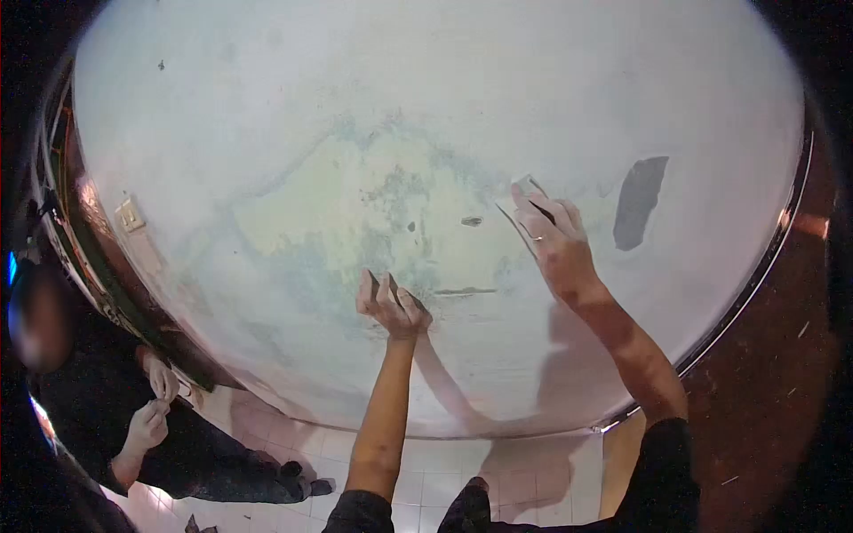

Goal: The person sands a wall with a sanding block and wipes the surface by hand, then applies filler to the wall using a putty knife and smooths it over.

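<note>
Got the left hand (394, 306) half-curled and gripping nothing, apparently touching the patchy wall (462, 71), probably propped there for balance. Then, toward 2 o'clock from that, got the right hand (555, 233) pinching a folded pale sheet (529, 183) against the wall, likely to keep control while pressing. Can't make out the material, tbh. Sheet-wise: sitting around 10 o'clock of the right hand, partly covered, well apart from the left.

The place appears to be an indoor room, home or otherwise unclear, with a scuffed, patchily painted wall (267, 89), a switch plate (130, 214) and pale floor tiles (422, 484).
</note>
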Demonstrator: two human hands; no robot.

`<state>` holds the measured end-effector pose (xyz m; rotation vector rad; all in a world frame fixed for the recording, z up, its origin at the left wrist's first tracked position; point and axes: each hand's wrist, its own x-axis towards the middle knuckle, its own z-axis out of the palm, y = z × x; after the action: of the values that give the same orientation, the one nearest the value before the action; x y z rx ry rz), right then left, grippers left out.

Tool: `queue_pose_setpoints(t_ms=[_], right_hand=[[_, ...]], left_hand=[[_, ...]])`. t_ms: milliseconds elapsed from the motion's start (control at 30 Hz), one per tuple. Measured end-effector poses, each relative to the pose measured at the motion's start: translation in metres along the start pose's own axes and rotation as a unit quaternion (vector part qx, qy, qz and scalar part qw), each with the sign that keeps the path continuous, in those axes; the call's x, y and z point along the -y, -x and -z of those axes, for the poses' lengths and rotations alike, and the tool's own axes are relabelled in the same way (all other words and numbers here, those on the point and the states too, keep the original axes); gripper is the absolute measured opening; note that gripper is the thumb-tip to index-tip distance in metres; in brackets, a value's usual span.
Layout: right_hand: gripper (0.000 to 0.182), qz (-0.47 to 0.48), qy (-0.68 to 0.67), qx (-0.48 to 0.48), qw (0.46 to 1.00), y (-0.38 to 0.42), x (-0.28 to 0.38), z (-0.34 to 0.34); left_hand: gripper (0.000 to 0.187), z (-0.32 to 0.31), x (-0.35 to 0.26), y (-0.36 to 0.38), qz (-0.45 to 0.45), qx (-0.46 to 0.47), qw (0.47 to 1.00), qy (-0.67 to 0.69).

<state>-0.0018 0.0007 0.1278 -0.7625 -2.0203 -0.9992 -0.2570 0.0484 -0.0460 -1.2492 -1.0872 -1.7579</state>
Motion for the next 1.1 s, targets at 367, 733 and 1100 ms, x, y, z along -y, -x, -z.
queue_pose_setpoints(t_ms=[367, 733, 1100], right_hand=[[0.021, -0.013, 0.025, 0.002, 1.0, -0.002, -0.002, -0.002], [0.038, -0.02, 0.06, -0.014, 0.998, 0.016, 0.005, -0.008], [0.051, -0.057, 0.017, -0.022, 0.998, 0.014, 0.011, -0.009]], left_hand=[[0.041, -0.006, 0.009, 0.009, 0.021, -0.004, 1.0, 0.014], [0.041, -0.006, 0.011, 0.01, 0.009, -0.002, 1.0, 0.013], [0.04, -0.004, 0.011, 0.008, 0.0, 0.005, 1.0, -0.013]])
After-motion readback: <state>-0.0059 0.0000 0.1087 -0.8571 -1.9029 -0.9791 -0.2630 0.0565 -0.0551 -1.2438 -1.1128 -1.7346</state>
